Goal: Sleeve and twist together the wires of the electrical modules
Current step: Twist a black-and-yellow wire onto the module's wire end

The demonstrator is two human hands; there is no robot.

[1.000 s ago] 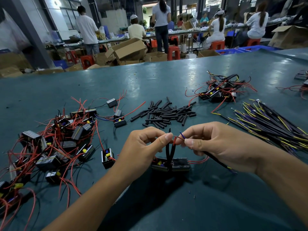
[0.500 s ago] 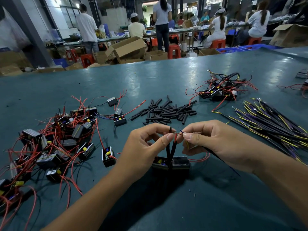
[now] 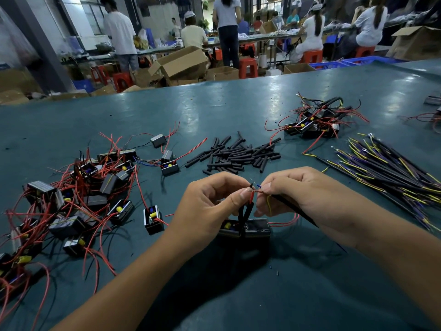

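A black electrical module (image 3: 245,230) lies on the teal table (image 3: 214,111) just below my hands. Its sleeved black leads and a red wire (image 3: 251,202) rise from it. My left hand (image 3: 210,206) pinches the red wire's tip between thumb and forefinger. My right hand (image 3: 303,194) pinches the bare ends of a black-sleeved cable (image 3: 296,209) with yellow and blue cores against that tip. The cable trails off to the lower right under my right palm. The fingertips of both hands almost touch.
A heap of modules with red wires (image 3: 78,194) fills the left. Loose black sleeve pieces (image 3: 236,155) lie ahead of my hands. A bundle of black, yellow and purple cables (image 3: 391,173) lies right, a smaller module pile (image 3: 317,123) behind it. People work at far benches.
My hands have lifted slightly and stayed pressed together at the wire tips. The yellow core now shows below my right fingers, and the red wire tip has turned between them.
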